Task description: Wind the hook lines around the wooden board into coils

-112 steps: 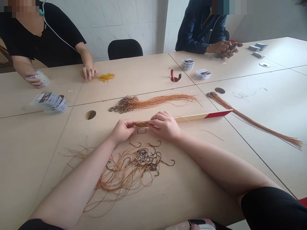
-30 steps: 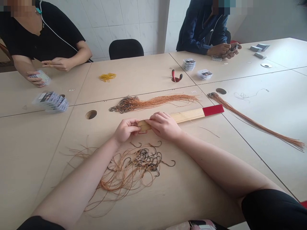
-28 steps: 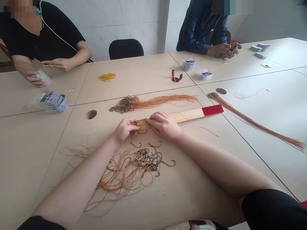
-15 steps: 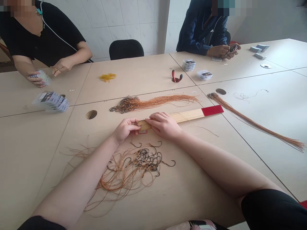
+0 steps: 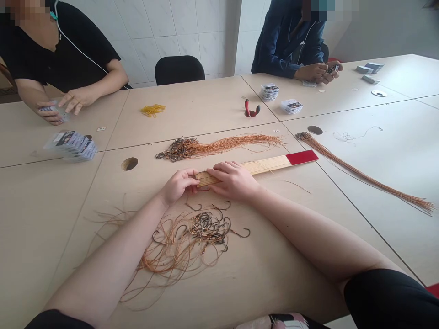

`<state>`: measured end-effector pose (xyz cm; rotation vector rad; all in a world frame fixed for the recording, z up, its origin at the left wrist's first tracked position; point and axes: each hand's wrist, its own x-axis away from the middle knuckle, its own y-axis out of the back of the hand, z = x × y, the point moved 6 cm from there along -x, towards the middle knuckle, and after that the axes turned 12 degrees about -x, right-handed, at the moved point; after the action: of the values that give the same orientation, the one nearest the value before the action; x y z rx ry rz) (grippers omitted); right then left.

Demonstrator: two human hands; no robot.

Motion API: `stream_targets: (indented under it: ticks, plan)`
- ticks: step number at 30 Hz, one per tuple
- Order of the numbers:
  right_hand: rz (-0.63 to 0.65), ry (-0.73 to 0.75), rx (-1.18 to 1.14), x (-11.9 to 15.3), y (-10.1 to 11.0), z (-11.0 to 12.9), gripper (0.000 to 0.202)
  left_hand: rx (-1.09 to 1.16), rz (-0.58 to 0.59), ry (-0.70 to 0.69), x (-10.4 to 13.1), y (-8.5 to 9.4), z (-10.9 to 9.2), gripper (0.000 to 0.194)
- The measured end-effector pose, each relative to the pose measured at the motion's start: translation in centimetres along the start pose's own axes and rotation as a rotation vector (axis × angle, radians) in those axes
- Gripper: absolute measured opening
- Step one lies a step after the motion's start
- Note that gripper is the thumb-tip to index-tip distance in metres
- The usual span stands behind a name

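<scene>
Holding a flat wooden strip (image 5: pixel 270 164) with both hands, its face tilted toward the wearer. Left grip (image 5: pixel 179 186) – thumb and fingers pinched closed on the strip's left end; whether a hook or line is caught in that pinch too, cannot tell. Right grip (image 5: pixel 236 181) just beside it, fingers laid over the strip, closed on it, no gap visible. Strip runs out to the right of the right grip and ends in a red section (image 5: pixel 302 157). A thin orange strand (image 5: pixel 268 168) crosses its face on that side.

Nearer the wearer, below both grips: a loose tangle of hooks (image 5: pixel 210 224) with orange lines trailing left, partly under the left forearm. Beyond the right grip, a tidier bundle (image 5: pixel 222 146), hooks to the left; a second bundle (image 5: pixel 370 175) well out to the right, all on the surface (image 5: pixel 274 265).

Step in hand, by my reading: lining something up at the strip's left end. Next move calls for a steady left pinch and a light right hold – strip kept from twisting, fingers clear of the hook points below.
</scene>
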<state>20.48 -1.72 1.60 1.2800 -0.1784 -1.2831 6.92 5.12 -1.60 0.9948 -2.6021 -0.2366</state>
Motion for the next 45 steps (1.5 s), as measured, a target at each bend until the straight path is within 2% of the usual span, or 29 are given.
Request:
stream_targets:
  ticks: [7, 13, 20, 36, 41, 45]
  plan:
    - [0.046, 0.021, 0.049, -0.2, 0.0, 0.3, 0.039, -0.001, 0.007, 0.023, -0.2, 0.0, -0.1, 0.013]
    - [0.099, 0.01, 0.1, -0.4, -0.1, 0.4, 0.039, 0.02, -0.029, 0.09, -0.2, 0.1, 0.1, 0.006]
    - [0.171, -0.053, 0.059, -0.9, 0.3, 0.2, 0.04, 0.083, -0.08, 0.163, -0.1, 0.4, 0.2, 0.009]
    - [0.258, -0.217, -0.007, -2.0, 1.3, 0.2, 0.038, 0.2, -0.174, 0.182, 0.2, 0.4, -0.7, 0.013]
    - [0.242, -0.212, -0.063, -2.1, 1.5, 0.2, 0.039, 0.237, -0.19, 0.182, 0.1, 0.6, -0.3, 0.013]
    - [0.159, -0.123, -0.076, -1.8, 0.9, -0.2, 0.039, 0.269, -0.17, 0.135, 0.0, 0.7, -0.3, 0.012]
